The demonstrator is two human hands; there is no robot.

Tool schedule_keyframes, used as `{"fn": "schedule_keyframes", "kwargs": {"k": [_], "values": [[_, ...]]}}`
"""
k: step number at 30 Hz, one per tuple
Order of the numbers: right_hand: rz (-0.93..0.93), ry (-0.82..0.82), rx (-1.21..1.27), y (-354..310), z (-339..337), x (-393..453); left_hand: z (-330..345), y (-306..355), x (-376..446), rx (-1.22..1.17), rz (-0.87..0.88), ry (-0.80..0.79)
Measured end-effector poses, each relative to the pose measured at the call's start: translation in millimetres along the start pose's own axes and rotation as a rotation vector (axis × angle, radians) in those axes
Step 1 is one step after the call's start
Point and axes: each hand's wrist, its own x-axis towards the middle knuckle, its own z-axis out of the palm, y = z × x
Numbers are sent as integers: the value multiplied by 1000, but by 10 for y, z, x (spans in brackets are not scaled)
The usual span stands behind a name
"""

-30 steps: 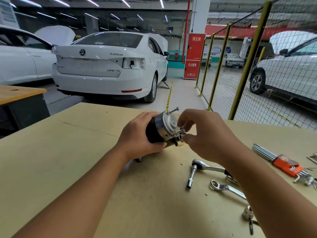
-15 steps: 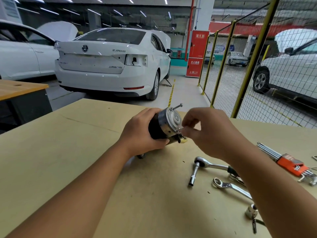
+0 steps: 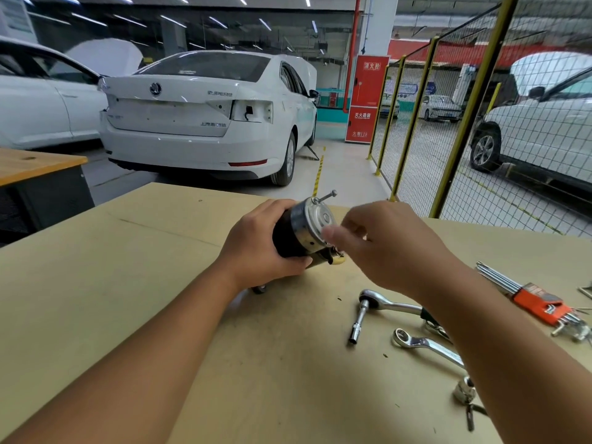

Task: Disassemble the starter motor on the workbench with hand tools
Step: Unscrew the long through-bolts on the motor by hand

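Right hand (image 3: 387, 248) has backed off the motor's end since a moment ago; its blurry fingers (image 3: 333, 233) now sit just beside the silver cap, loosely curled, and I can't tell if they're pinching anything. Left hand (image 3: 259, 248) is wrapped around the black body of the starter motor (image 3: 304, 229), propping it tilted on the desk (image 3: 96, 283). One long bolt (image 3: 325, 196) sticks out the top. Ratchet (image 3: 381, 304), wrench (image 3: 426, 344) and hex keys (image 3: 538, 302) lie off to the right.

Bare forearms (image 3: 166, 354), no sleeves, no gloves.
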Motion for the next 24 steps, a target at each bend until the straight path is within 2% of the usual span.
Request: {"fn": "schedule_keyframes", "kwargs": {"k": [5,8,14,17,22,24], "values": [[-26,33,103,8,-19,-3,-10,12,1,-7,-2,-8],[24,-19,4,20,1,2,-9,6,-3,-4,-4,-5],[2,45,100,23,-33,-7,-8,3,-6,-10,-9,-12],[3,18,43,18,-26,-2,-8,2,-3,-9,-10,-10],[-26,91,139,11,-10,0,-10,11,0,-6,-9,-2],[6,51,82,9,-12,-4,-4,8,0,1,-6,-1]]}}
